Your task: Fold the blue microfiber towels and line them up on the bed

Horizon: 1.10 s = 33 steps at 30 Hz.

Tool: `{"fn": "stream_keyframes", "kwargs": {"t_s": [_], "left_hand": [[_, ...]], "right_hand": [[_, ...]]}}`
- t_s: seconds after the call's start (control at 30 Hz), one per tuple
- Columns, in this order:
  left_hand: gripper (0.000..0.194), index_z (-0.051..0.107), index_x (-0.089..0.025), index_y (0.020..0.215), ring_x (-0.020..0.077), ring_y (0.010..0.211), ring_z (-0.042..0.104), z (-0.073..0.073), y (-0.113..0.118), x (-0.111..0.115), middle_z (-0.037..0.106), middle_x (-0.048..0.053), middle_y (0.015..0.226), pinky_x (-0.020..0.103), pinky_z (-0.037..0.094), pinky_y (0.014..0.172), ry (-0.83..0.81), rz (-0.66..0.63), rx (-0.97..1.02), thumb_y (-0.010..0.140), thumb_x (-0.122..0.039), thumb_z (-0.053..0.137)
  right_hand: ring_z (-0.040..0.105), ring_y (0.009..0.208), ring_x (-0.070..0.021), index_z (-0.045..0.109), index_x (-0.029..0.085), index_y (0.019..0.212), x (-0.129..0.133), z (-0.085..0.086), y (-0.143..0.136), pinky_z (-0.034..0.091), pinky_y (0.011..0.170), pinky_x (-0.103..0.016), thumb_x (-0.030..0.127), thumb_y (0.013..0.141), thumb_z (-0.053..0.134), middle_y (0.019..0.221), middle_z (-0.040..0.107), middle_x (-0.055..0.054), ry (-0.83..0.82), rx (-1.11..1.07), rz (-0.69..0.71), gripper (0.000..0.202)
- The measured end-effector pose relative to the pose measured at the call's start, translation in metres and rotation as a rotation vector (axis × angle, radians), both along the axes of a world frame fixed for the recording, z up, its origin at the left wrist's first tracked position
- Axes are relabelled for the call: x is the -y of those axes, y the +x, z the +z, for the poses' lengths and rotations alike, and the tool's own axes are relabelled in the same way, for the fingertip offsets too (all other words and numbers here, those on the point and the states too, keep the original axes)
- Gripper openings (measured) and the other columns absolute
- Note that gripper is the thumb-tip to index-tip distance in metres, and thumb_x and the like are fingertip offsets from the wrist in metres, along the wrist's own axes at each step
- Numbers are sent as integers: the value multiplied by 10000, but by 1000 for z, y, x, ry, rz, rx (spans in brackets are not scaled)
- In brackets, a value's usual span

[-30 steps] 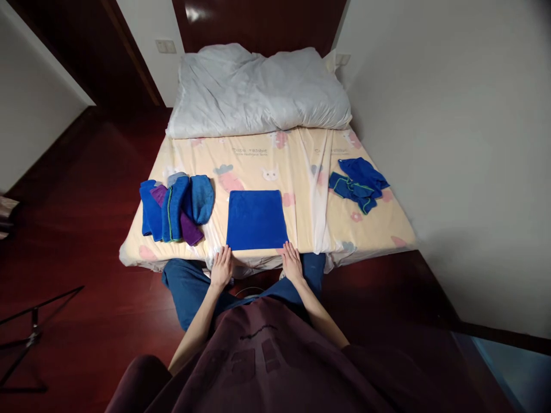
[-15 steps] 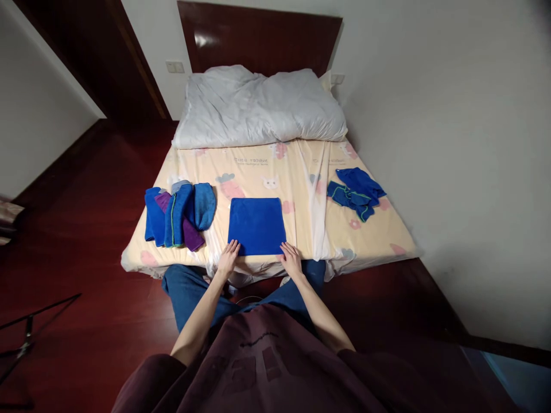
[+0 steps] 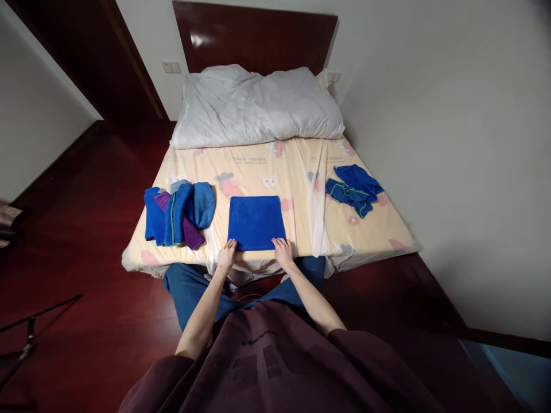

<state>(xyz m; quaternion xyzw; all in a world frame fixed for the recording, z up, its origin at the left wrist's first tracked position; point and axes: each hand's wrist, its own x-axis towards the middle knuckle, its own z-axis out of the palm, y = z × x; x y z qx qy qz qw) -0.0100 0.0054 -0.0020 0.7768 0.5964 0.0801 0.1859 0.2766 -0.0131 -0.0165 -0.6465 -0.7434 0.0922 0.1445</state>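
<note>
Bed (image 3: 247, 160): bore all cloths listed. Cloth pile (image 3: 175, 218): lay heaped at left. Blue cloth (image 3: 256, 222): lay flat near the front edge, centrally. Crumpled cloths (image 3: 356, 186): lay at right. Left hand (image 3: 227, 251), right hand (image 3: 282, 251): touched blue cloth's near corners, fingers close together; any grip could not be told.

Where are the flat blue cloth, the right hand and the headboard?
Flat blue cloth (image 3: 255, 221), head view: middle of its upper face.
Right hand (image 3: 283, 251), head view: back of hand.
Headboard (image 3: 255, 37), head view: middle of its front.
</note>
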Motion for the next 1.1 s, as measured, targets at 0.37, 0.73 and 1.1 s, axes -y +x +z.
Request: {"fn": "stream_keyframes", "kwargs": {"t_s": [0.37,0.73,1.1], "left_hand": [[587,655,-260,1333,229,1284,616,-23,-30,35,630,35,1426,391,518,1075,32,164,249,841,-26,436],[382,754,-191,1045,276,1175,615,-46,-35,22,725,79,1240,485,477,1076,229,175,593,751,-113,522],[317,727,-187,982,278,1023,654,-48,-31,19,742,109,1011,449,504,972,173,354,664,931,-421,519]], "right_hand": [[656,994,-256,778,231,1013,34,-5,37,531,928,-394,77,773,578,1001,742,-81,93,-457,-132,349],[654,1085,-233,795,229,1066,29,-20,43,533,1007,-409,35,612,434,1082,774,-52,139,-627,-211,611],[683,908,-241,742,178,990,22,-31,52,563,874,-397,272,750,555,1001,754,-95,55,-882,-276,319]]}}
